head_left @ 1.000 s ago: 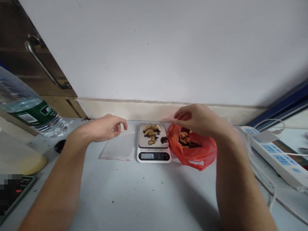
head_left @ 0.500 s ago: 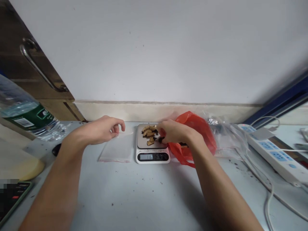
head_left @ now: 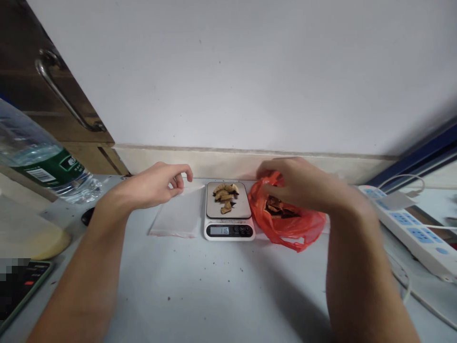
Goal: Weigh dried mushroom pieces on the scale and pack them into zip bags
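A small white kitchen scale (head_left: 228,231) stands at the back of the table, its display lit, with several tan dried pieces (head_left: 224,194) on its platform. Left of it lies a flat clear plastic bag (head_left: 176,216). My left hand (head_left: 157,186) pinches that bag's far edge between thumb and fingers. Right of the scale sits an open red plastic bag (head_left: 291,226) holding more dried pieces, brown and dark. My right hand (head_left: 296,183) hovers over its mouth with fingers curled downward and slightly blurred; what they hold is not visible.
A large water bottle (head_left: 43,162) lies at the left, under a wooden cabinet with a metal handle (head_left: 64,97). A white power strip (head_left: 410,228) with cables runs along the right. A dark device (head_left: 21,286) and a pale rounded object (head_left: 35,238) sit at the near left.
My right hand reached to the scale's right edge, closed on a dark piece lying there, then moved back over the red bag. That piece is gone from the scale. My left hand barely moved.
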